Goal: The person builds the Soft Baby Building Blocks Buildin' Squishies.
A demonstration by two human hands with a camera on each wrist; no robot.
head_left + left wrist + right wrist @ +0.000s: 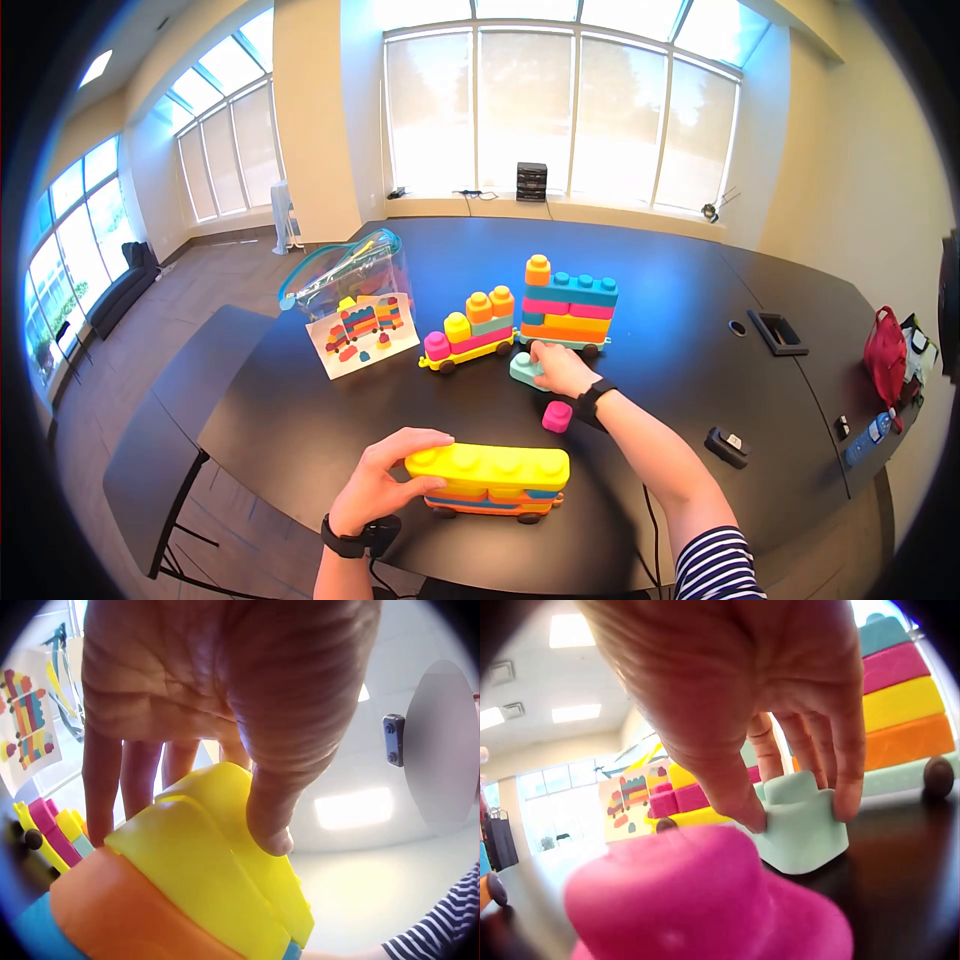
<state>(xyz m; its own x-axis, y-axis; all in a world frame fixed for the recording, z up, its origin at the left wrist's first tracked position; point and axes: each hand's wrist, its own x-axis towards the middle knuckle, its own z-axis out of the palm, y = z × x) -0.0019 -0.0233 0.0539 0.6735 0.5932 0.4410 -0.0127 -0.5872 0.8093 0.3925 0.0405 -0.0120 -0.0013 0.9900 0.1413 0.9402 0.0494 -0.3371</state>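
Observation:
My left hand [378, 482] grips the near end of a block-built toy wagon [500, 498], its thumb and fingers on either side of the long yellow block [490, 462] on top. Orange and blue layers show under that yellow block in the left wrist view. Farther out, my right hand [565, 370] pinches a mint-green block [802, 829] between thumb and fingers, low over the dark table [440, 400]. A single magenta block [557, 416] lies just nearer than the right hand and looms large in the right wrist view.
Behind the right hand stands a tall wagon [568, 312] of stacked blocks, with a lower stepped wagon [468, 335] to its left. A picture card [362, 335] leans against a clear bag [350, 275]. At right are a black device [727, 447] and a water bottle [868, 438].

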